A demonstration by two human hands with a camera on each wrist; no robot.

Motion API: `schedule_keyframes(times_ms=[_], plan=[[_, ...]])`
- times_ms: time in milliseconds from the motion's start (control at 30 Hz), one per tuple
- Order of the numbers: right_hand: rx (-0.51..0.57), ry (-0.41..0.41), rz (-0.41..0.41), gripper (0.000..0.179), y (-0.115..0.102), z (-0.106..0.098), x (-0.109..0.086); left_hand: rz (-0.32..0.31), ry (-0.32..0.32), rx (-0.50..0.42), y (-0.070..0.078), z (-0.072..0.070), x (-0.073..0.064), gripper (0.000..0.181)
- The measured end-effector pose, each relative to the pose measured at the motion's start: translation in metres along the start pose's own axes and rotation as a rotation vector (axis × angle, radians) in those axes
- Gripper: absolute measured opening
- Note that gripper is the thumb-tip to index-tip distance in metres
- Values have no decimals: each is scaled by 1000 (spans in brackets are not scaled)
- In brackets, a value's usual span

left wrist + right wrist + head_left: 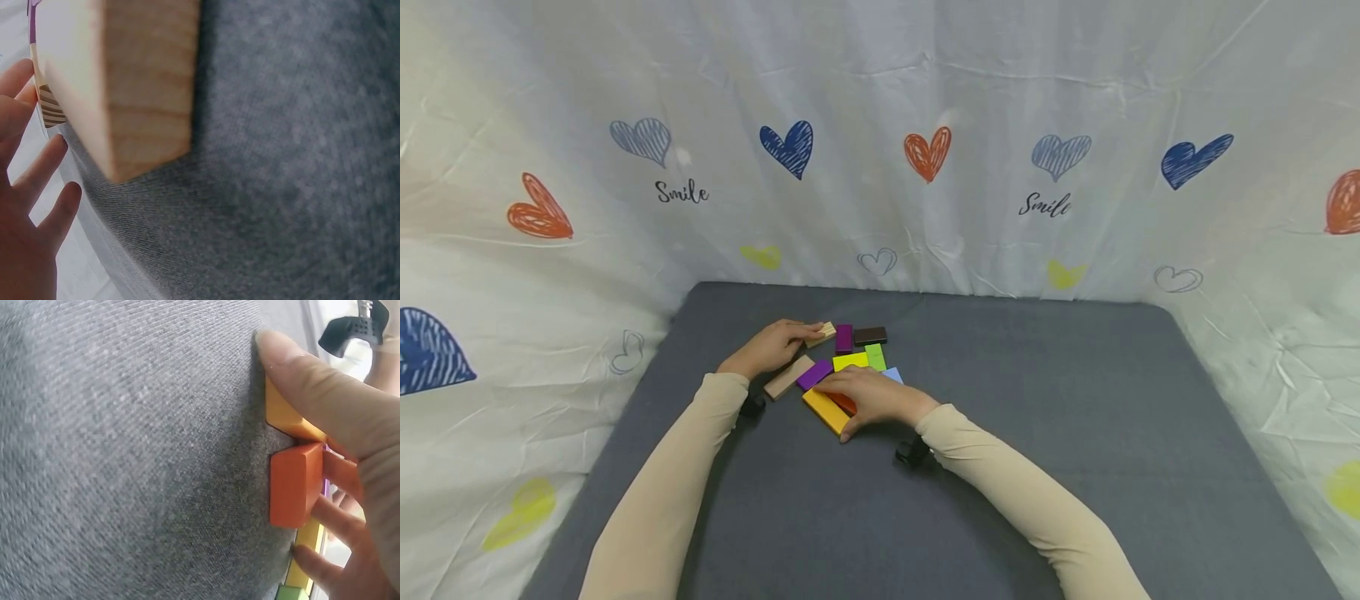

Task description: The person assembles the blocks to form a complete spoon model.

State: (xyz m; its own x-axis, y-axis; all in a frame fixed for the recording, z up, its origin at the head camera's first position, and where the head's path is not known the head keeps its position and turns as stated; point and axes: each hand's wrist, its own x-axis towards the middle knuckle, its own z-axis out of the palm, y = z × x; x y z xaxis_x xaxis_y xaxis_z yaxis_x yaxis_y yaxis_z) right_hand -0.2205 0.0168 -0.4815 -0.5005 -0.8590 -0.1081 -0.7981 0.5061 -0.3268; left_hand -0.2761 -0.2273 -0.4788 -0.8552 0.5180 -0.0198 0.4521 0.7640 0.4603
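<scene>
My left hand [772, 346] is at the far left of a cluster of flat blocks. Its foremost fingers hold a pale striped wooden block [826, 332], while two other fingers [42, 164] stick out, free of it. Just nearer lies a plain wooden block [788, 377], large and close in the left wrist view. My right hand [874, 395] grips an orange-yellow block [826, 411] along its length, thumb at the near end. Beneath that hand sits an orange-red block [290, 487], mostly covered in the head view. A purple block [815, 375] lies between the hands.
Farther back lie a second purple block [844, 339] and a dark brown block [870, 335]. A yellow block [850, 362], a green block [876, 357] and a light blue block [892, 375] sit beyond the right hand. Grey cloth [1037, 400] covers the table; a heart-printed curtain [970, 225] hangs behind.
</scene>
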Motion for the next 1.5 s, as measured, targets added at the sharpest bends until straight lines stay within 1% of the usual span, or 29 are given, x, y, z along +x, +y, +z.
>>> schedule_keyframes(times_ms=[233, 433, 567, 667, 833, 1000, 1100, 1300, 1433, 1500], plan=[[-1, -19, 20, 98, 0, 1, 3, -6, -4, -8, 1, 0, 0, 40], [-1, -49, 29, 95, 1, 0, 6, -13, -2, -19, 0, 0, 0, 40], [9, -48, 33, 94, 2, 0, 7, -6, -2, -18, -1, 1, 0, 40], [26, -48, 29, 97, 2, 0, 7, -2, -3, -16, -1, 1, 0, 40], [45, -75, 40, 105, 1, -1, 6, -3, -2, -23, 0, -1, -1, 40], [50, -93, 62, 101, 0, -4, 5, 9, -6, -36, -2, 0, 1, 41], [43, -85, 64, 98, 0, -3, 5, 7, -6, -34, -2, 0, 2, 41], [34, -38, 60, 96, 0, 1, 5, 5, -1, -34, -1, 0, 2, 41], [54, 0, 53, 98, 0, 5, 4, 7, -2, -32, -1, 1, 1, 42], [74, 34, 47, 98, 0, 6, 3, 11, -1, -35, -1, 1, 2, 42]])
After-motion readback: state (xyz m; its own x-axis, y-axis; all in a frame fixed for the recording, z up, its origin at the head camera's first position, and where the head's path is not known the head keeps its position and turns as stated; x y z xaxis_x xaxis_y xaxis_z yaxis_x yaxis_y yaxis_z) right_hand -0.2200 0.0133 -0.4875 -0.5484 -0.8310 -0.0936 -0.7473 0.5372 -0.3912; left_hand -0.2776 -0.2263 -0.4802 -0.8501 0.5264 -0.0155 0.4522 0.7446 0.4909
